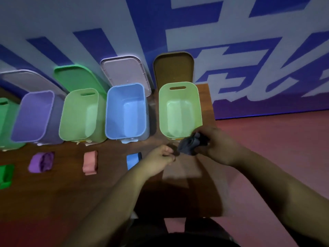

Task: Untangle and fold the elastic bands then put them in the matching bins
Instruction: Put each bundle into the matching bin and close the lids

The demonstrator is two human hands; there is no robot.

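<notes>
A bunched dark grey elastic band (189, 144) hangs above the table's right end, in front of the rightmost light green bin (179, 109). My right hand (219, 147) grips the bundle from the right. My left hand (161, 158) pinches a dark end of it on the left. On the wooden table (89, 193) lie folded bands: green (6, 175), purple (41, 162), pink (90, 163) and blue (133, 160), each in front of a bin.
A row of open bins stands along the back: dark green (5, 125) at far left, purple (33, 116), light green (80, 114), blue (126, 111). Their lids lean against the blue and white wall. The table ends just right of the last bin, with red floor (276, 139) beyond.
</notes>
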